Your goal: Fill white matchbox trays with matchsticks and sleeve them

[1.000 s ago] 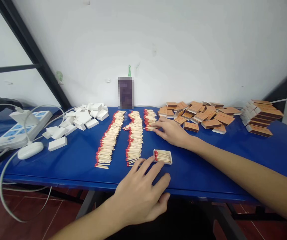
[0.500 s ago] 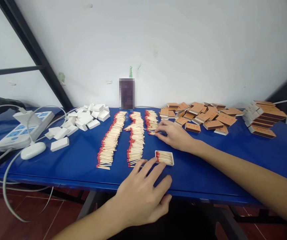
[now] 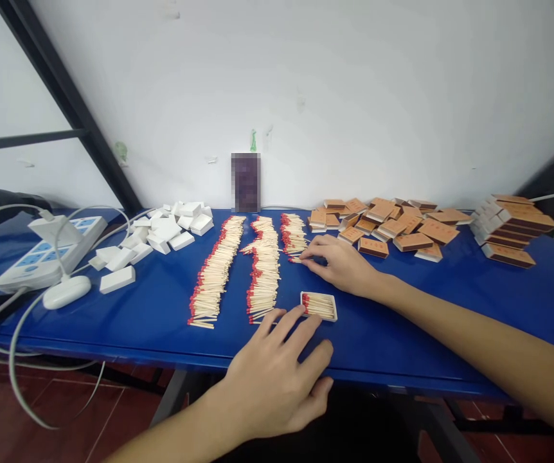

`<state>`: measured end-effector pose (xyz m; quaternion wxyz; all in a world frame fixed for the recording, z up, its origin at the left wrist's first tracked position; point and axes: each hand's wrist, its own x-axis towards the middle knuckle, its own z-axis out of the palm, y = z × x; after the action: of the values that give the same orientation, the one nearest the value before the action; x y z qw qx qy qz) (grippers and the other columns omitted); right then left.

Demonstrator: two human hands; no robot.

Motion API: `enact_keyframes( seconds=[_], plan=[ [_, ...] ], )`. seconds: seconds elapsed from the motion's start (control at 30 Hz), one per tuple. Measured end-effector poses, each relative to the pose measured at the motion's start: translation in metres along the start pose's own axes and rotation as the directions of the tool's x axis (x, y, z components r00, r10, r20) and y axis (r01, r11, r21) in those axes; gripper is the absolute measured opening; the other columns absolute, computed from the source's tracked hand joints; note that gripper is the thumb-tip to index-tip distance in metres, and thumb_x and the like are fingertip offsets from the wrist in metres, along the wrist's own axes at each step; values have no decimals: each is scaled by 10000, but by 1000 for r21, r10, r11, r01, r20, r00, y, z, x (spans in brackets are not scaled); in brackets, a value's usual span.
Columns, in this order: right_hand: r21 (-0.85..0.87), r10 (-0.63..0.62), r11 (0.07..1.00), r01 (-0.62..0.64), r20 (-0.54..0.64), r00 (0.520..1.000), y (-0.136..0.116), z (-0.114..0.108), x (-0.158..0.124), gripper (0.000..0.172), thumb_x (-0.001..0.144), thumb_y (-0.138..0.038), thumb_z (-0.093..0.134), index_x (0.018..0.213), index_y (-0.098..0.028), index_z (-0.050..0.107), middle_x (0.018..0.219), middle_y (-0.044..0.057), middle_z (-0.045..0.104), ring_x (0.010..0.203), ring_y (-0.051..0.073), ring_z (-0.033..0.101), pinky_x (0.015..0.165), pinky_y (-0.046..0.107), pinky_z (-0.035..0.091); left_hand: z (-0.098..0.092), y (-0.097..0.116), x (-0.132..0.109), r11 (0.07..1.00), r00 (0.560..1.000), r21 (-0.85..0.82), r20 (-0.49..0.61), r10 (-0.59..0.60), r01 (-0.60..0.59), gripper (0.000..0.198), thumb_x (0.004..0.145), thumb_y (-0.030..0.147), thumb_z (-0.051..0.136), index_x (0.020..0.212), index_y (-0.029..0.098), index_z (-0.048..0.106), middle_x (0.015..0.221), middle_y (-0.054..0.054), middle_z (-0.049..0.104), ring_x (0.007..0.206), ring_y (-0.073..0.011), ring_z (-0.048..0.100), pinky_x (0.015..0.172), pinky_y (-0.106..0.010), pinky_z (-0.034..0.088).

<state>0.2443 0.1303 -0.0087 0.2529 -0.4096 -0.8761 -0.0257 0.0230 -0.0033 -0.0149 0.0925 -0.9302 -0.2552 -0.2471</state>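
Observation:
My right hand pinches matches between thumb and forefinger, their red heads pointing left; exactly how many I cannot tell. This hand is at the near end of the short right-hand row of matches. My left hand is open, its fingers spread over the table's front part. Its fingertips reach the near left side of a white matchbox tray, partly covering it. Inside that tray lie several red-headed matches. Two longer rows of matches, the left row and the middle row, run toward the wall.
White matchbox trays are heaped at the back left. Brown matchbox sleeves lie in a pile at the back right, beside stacked matchboxes. A power strip with cables stands on the left of the blue table.
My right hand has drawn the pinched matches slightly away from the short row, toward me. My left hand has hardly moved.

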Motion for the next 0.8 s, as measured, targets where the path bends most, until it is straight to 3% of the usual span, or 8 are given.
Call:
enact_keyframes(
  seconds=[0.8],
  plan=[
    [124, -38, 992, 36, 10, 999, 1, -2, -2, 173, 914, -178, 533, 925, -171, 706, 873, 78, 678, 792, 200, 619, 690, 317, 473, 1, 0, 0, 1000, 1000, 8, -7, 9, -9, 293, 930, 329, 519, 1140, 156, 629, 1283, -126, 610, 1233, -318, 537, 1025, -475, 437]
  ],
)
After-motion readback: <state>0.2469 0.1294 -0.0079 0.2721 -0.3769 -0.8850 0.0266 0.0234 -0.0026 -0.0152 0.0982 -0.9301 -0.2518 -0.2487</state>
